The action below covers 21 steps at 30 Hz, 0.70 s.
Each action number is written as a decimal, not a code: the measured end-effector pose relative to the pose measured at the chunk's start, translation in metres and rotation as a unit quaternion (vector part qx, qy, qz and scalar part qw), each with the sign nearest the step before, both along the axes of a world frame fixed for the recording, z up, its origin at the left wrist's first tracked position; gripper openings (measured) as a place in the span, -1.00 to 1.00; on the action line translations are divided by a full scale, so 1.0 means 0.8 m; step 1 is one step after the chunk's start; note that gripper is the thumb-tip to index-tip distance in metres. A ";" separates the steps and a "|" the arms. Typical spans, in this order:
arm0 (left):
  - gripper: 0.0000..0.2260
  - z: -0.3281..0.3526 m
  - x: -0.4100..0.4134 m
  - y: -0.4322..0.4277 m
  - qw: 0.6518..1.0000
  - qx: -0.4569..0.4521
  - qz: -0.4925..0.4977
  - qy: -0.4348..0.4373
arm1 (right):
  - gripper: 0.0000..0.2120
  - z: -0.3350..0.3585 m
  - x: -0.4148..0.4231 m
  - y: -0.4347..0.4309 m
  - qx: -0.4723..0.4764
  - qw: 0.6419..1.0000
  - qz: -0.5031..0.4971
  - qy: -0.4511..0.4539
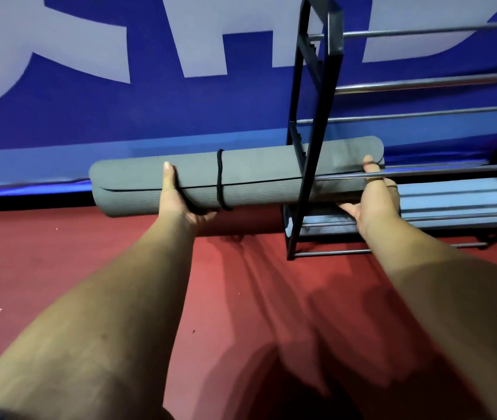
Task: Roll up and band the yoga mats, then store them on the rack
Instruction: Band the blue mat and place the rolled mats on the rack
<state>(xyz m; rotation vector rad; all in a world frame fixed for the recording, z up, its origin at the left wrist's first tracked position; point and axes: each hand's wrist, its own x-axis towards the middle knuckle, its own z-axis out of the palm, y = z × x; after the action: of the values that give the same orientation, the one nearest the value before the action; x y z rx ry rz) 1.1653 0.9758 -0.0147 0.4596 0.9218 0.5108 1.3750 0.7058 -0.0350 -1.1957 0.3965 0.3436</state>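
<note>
Both hands, left (180, 204) and right (371, 201), gripping rolled grey foam yoga mat (256, 180), black elastic band (220, 180) circling it, right end entering black metal-barred rack (308, 122) at frame right.

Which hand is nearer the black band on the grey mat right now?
Left. The left hand grips the grey mat just beside the black band; the right hand holds the mat's far end, past the rack frame.

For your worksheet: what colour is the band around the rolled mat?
Thin cord band: black, head view.
</note>
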 end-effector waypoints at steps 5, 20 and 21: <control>-0.41 0.002 0.014 -0.024 1.000 0.006 0.016 -0.014 | -0.26 0.001 -0.014 0.025 0.025 0.998 -0.041 0.048; -0.18 0.016 0.043 -0.077 0.993 0.033 -0.109 0.014 | -0.03 0.016 -0.008 0.005 0.018 0.996 -0.034 0.085; -0.25 0.017 0.038 -0.071 0.996 0.039 -0.080 0.020 | -0.09 0.016 -0.006 0.002 0.015 0.996 -0.031 0.086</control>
<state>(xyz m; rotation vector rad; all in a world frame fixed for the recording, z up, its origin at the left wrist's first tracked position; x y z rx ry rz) 1.1956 0.9189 -0.0014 0.6118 0.8964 0.3937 1.3703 0.7077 -0.0220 -1.1264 0.5746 0.3977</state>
